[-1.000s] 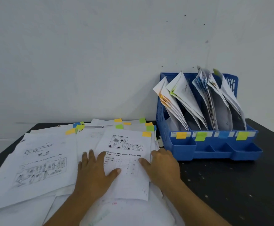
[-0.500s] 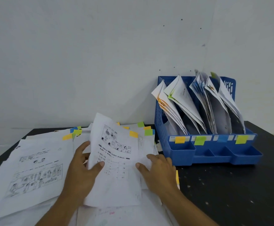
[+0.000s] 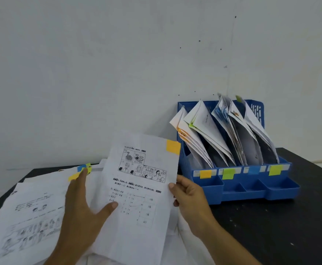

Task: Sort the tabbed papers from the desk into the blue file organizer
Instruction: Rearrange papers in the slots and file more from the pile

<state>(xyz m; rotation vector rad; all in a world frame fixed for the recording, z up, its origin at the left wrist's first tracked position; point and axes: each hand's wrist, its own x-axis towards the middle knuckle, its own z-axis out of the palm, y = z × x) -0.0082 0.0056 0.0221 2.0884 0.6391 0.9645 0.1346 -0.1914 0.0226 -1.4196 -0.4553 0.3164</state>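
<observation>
I hold a printed sheet (image 3: 137,188) with an orange tab (image 3: 173,147) at its top right corner, raised off the desk and tilted towards me. My right hand (image 3: 189,197) pinches its right edge, thumb on the front. My left hand (image 3: 79,205) lies with straight fingers beside the sheet's left edge, its thumb touching the front. The blue file organizer (image 3: 240,196) stands to the right. Its slots are full of leaning papers and its front carries orange (image 3: 205,174), green, blue and yellow-green labels.
A spread pile of tabbed papers (image 3: 32,209) covers the left of the black desk (image 3: 271,226), with blue and yellow tabs (image 3: 83,168) showing at its far edge. A white wall rises close behind the desk and organizer.
The orange-tabbed sheet lay flat under both hands, then came up off the pile. My right hand now pinches its right edge and my left fingers have straightened.
</observation>
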